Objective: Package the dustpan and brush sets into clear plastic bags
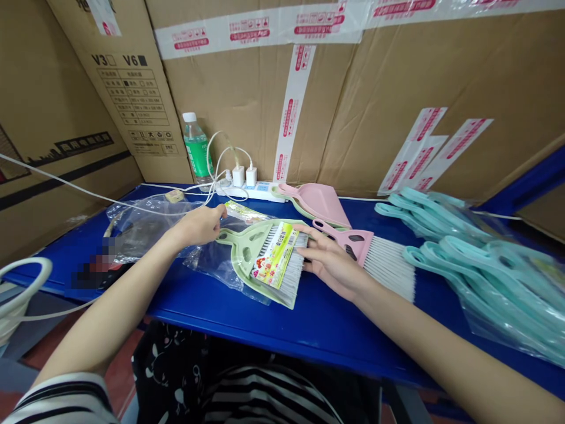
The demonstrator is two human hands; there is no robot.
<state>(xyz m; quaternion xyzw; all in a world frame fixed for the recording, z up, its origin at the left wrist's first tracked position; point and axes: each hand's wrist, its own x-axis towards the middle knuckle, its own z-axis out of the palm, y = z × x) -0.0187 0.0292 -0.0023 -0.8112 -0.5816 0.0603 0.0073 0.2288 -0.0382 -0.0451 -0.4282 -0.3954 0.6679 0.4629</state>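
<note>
A light green dustpan lies tilted in front of me, with a green-handled brush with grey bristles nested in it. A yellow printed card lies across the brush. My right hand grips the wide right side of the set, fingers at the card and bristles. My left hand is curled closed above the handle end, beside a clear plastic bag; what its fingers hold is hidden. Another yellow printed card lies behind the dustpan.
Behind my right hand are a pink dustpan and a pink brush. Bagged teal handles pile up at right. A power strip with white cables and a bottle stand at the back, against cardboard boxes.
</note>
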